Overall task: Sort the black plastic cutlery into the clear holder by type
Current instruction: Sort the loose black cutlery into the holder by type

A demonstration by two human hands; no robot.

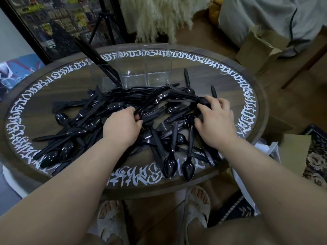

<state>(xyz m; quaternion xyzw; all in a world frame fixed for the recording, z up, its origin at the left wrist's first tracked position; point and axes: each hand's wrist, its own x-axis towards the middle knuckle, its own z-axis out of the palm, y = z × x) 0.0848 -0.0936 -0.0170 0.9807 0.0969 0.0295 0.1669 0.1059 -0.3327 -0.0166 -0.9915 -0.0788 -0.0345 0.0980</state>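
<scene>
A big heap of black plastic cutlery (123,110), spoons, forks and knives mixed, covers the middle of the round table (251,110). Behind it stands the clear holder (150,68) with upright compartments; several black pieces (99,59) lean in its left compartment, the others look empty. My left hand (122,126) lies in the heap's middle, fingers curled round a black handle (141,107). My right hand (215,119) is at the heap's right side, fingers curled over a bundle of black pieces (201,100). Two spoons (178,163) lie near the front edge.
The dark wooden table carries a ring of white lettering (138,179). A black tripod (104,27) and a framed glass panel (53,23) stand behind it. Cardboard boxes (260,48) sit at the right, a patterned rug (316,156) lies lower right, and slippered feet (150,214) show beneath the table.
</scene>
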